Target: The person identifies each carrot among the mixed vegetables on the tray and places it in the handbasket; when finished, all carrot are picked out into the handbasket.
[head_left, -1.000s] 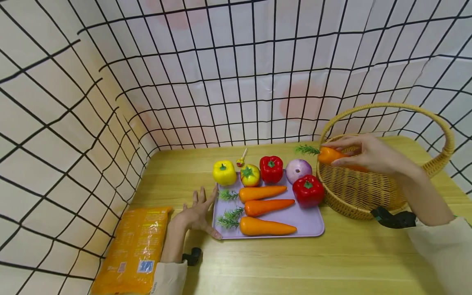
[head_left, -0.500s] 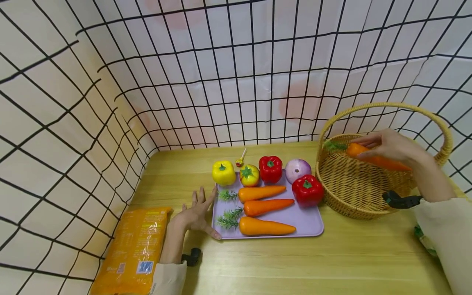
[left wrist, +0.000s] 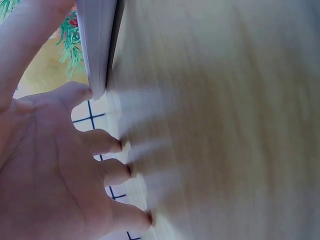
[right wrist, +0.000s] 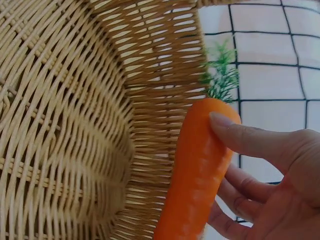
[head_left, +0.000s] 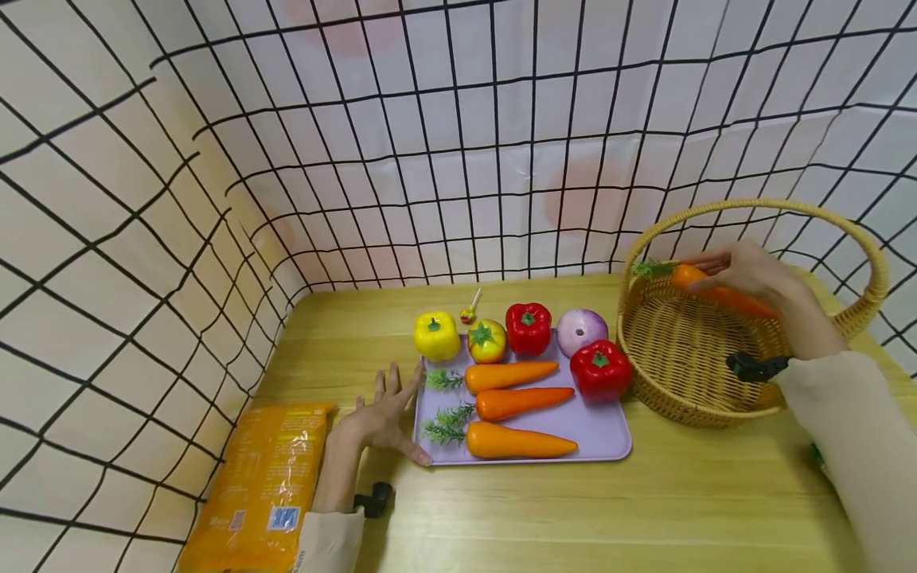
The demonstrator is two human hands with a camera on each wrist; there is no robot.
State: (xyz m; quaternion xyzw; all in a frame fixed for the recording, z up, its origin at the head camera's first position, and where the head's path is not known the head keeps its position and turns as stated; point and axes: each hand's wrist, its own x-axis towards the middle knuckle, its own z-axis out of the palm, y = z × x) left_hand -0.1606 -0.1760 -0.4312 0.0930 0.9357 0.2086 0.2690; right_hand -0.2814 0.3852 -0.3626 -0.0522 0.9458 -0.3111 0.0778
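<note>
My right hand (head_left: 755, 274) grips an orange toy carrot (head_left: 689, 277) between thumb and fingers, near its leafy end. The carrot slants over the far part of the wicker basket (head_left: 695, 350), above its bottom. In the right wrist view the carrot (right wrist: 200, 160) appears close to the woven wall, its green leaves (right wrist: 222, 75) pointing up. My left hand (head_left: 383, 418) is spread on the table, with fingertips at the left edge of a lilac tray (head_left: 598, 442). Several carrots (head_left: 519, 440) lie on that tray. In the left wrist view the left fingers (left wrist: 125, 215) touch the tabletop.
A yellow pepper (head_left: 436, 336), a yellow-red tomato (head_left: 486, 342), red peppers (head_left: 600, 371) and a purple onion (head_left: 581, 332) line the tray's back and right. A lollipop (head_left: 470, 306) lies behind. An orange packet (head_left: 258, 477) is left. The basket's handle (head_left: 752, 205) arches high.
My right hand has carried the carrot rightward, from the basket's left rim to over its inside, then slightly toward the back. The left hand stays at the tray's edge.
</note>
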